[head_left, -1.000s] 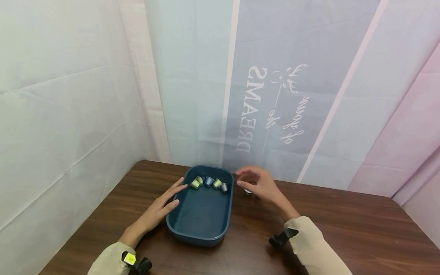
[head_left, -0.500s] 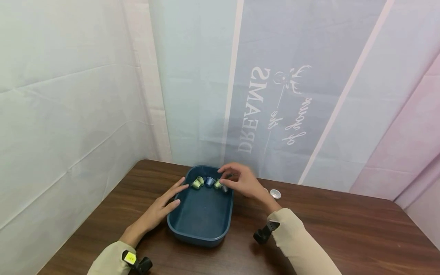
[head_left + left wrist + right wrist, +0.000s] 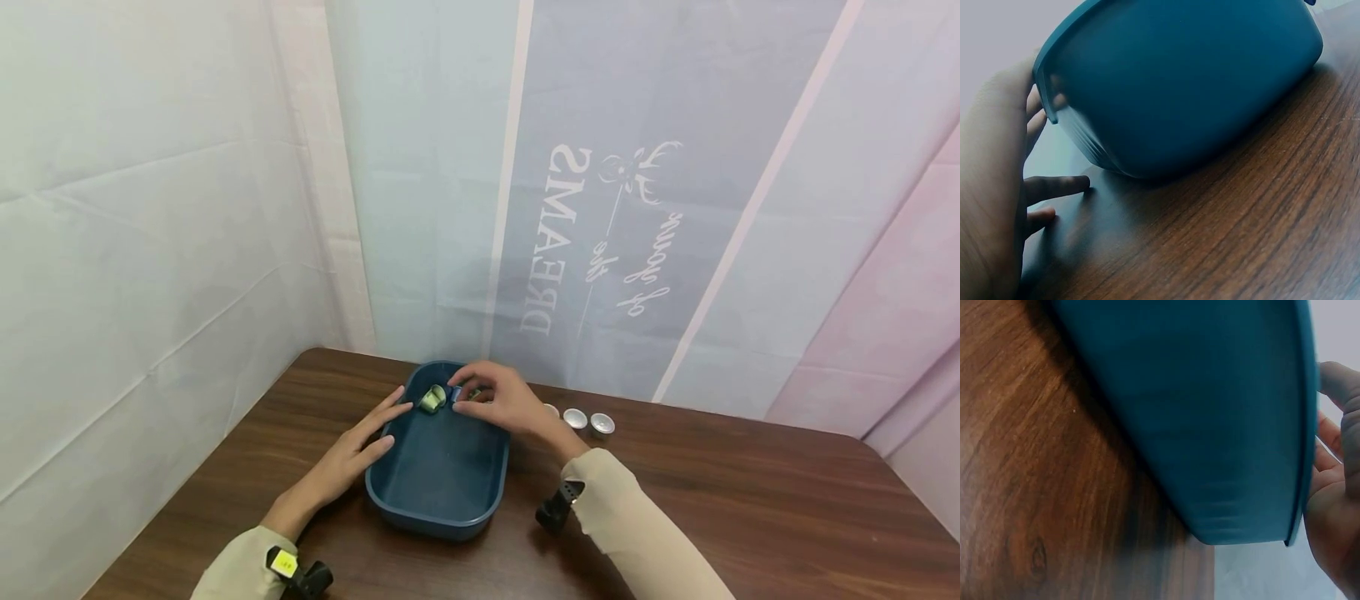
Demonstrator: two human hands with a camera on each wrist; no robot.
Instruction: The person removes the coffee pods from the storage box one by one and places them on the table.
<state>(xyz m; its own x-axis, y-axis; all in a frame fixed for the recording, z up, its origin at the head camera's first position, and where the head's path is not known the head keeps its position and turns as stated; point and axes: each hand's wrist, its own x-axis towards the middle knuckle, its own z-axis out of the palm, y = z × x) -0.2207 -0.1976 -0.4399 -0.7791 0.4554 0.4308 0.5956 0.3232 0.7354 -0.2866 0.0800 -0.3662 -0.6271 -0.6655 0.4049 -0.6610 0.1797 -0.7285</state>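
Observation:
Coffee capsules lie inside a blue plastic bin [image 3: 438,475], near its far end. Two green capsules [image 3: 432,399] rest together at the left. My right hand [image 3: 498,404] reaches into the bin over its right rim, with curled thumb and index fingertips on either side of a blue coffee capsule [image 3: 456,395]; I cannot tell whether they pinch it. That hand mostly covers another green capsule [image 3: 476,393] and hides the dark one beside it. My left hand [image 3: 348,457] lies along the bin's left side, fingers extended, fingertips at the rim.
Right of the bin, by the back edge of the brown wooden table [image 3: 720,492], round silver-topped capsules [image 3: 575,418] stand in a row, partly behind my right wrist. A printed fabric backdrop [image 3: 420,208] hangs behind the table.
My right hand has moved left, from beside a capsule on the table, over the rim to the blue capsule. This uncovers the silver-topped row. My left hand stays at the bin.

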